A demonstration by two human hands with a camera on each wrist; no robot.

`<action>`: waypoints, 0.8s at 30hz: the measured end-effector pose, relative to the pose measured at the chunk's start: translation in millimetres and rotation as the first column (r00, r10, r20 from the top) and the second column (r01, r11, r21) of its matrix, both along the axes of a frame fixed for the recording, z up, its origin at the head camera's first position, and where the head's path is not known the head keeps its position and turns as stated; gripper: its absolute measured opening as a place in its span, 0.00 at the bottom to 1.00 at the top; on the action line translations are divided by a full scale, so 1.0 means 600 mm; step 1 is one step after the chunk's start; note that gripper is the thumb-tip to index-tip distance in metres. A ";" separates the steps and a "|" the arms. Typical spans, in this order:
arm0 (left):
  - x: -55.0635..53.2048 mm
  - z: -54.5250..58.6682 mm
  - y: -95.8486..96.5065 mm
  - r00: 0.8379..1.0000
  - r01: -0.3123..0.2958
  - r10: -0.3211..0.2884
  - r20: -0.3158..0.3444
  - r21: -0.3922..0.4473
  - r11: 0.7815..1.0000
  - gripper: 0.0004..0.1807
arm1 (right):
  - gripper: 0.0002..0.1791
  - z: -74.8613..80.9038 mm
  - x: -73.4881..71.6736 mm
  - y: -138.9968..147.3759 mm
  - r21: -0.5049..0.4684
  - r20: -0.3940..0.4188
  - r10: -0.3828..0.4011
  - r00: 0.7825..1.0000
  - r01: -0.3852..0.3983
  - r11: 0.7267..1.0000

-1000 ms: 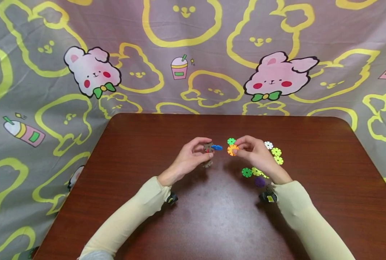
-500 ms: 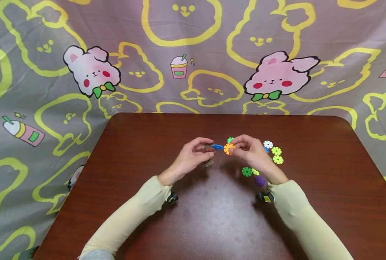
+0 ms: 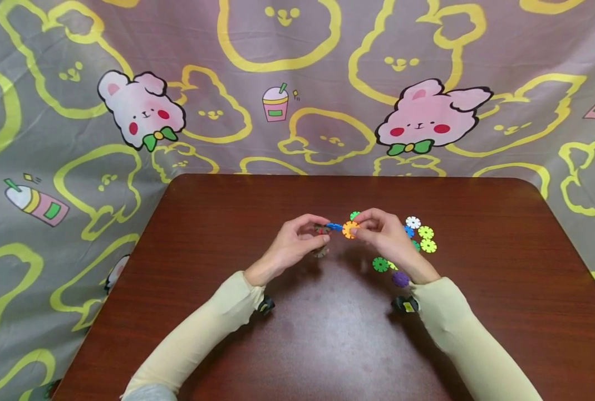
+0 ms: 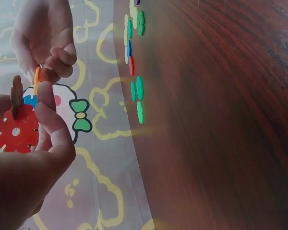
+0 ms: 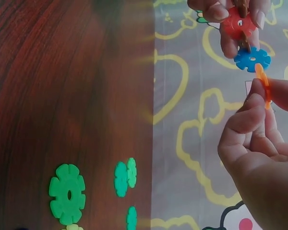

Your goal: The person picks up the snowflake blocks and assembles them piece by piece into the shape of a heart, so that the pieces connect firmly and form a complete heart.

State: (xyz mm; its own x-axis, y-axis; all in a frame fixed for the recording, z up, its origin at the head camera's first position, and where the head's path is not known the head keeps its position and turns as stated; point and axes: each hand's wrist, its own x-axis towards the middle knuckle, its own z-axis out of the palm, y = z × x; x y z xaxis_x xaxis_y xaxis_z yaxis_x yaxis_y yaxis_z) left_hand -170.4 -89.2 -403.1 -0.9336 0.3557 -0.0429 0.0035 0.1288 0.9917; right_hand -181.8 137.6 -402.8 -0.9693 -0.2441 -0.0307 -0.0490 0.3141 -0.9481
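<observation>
My left hand (image 3: 294, 240) grips a joined cluster of notched plastic discs above the table. In the left wrist view the cluster shows a red disc (image 4: 19, 130) and a brown disc (image 4: 16, 93). A blue disc (image 5: 252, 59) sticks out of it toward the right. Between thumb and fingers, my right hand (image 3: 384, 234) pinches an orange disc (image 3: 349, 229). The orange disc's edge meets the rim of the blue one, roughly crosswise in the right wrist view. Whether their slots interlock I cannot tell. Fingers hide part of both.
Loose notched discs lie on the brown table (image 3: 257, 356) around the right forearm: green (image 3: 380, 264), purple (image 3: 400, 279), white (image 3: 413, 222), yellow-green (image 3: 428, 245) and others. One green disc lies behind the right fingers. A patterned cloth (image 3: 327, 72) hangs behind the table.
My right hand has moved left with the orange disc, bringing it from a gap away up against the blue disc. The left hand has stayed almost still, its cluster turning slightly.
</observation>
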 end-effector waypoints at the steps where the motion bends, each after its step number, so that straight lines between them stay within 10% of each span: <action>1: 0.000 -0.001 0.000 1.000 -0.001 0.001 -0.004 0.001 1.000 0.16 | 0.14 0.000 0.000 0.000 -0.005 -0.001 -0.003 1.000 0.003 1.000; 24: -0.001 -0.004 -0.004 0.994 -0.004 0.001 -0.108 -0.028 1.000 0.17 | 0.12 0.000 0.003 -0.004 -0.003 -0.053 -0.021 0.998 0.021 1.000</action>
State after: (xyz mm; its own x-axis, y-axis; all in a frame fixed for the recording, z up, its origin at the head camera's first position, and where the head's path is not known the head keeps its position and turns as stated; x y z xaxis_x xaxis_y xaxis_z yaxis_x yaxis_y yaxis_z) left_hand -171.0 -91.9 -405.8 -0.9341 0.3537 0.0480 0.1098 0.1568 0.9815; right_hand -179.8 135.3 -402.8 -0.9744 -0.2237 0.0212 -0.0925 0.3131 -0.9452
